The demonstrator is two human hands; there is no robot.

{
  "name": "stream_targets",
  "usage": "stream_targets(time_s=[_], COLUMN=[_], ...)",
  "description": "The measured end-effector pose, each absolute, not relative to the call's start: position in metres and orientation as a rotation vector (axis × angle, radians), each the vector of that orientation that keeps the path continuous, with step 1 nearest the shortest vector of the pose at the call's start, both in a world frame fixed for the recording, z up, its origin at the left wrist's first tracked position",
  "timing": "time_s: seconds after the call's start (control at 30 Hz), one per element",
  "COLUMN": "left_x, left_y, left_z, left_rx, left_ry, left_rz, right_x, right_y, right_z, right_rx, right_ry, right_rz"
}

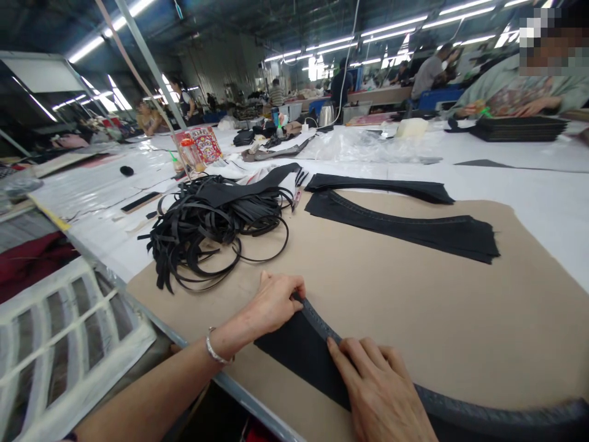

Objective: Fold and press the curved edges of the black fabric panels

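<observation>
A curved black fabric piece (304, 350) with a stitched band along its upper edge lies on the tan paper sheet (414, 307) at the table's near edge. My left hand (273, 304) pinches the band's left end, fingers curled round it. My right hand (381, 393) lies on the fabric further right, fingers bent and pressing the band down. A bracelet shows on my left wrist.
A tangled heap of black strips (216, 224) sits to the left. Stacked curved black pieces (405, 224) lie beyond on the paper. Scissors (298, 187), a red snack packet (197, 147) and clear plastic sit further back. A person (519, 86) works at the far right; others stand beyond.
</observation>
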State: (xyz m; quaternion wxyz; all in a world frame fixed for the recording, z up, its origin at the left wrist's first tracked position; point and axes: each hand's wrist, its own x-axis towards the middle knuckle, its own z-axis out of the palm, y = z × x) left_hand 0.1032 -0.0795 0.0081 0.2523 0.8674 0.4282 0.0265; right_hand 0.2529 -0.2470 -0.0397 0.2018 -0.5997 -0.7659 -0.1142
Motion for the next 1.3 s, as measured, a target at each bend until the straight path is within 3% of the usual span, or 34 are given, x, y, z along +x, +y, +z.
stream_targets(time_s=[0.8,1.3], left_x=[0.090,0.087], left_y=[-0.087,-0.074], left_z=[-0.005,-0.015], left_rx=[2.330,2.329], left_ry=[1.152,1.150], left_rz=[0.335,0.424], right_x=[0.215,0.207], right_y=[-0.208,-0.208], right_z=[-0.036,-0.025], right_rx=[-1.825,-1.996], right_ry=[-2.132,-2.094], right_rz=[-0.271,-0.051])
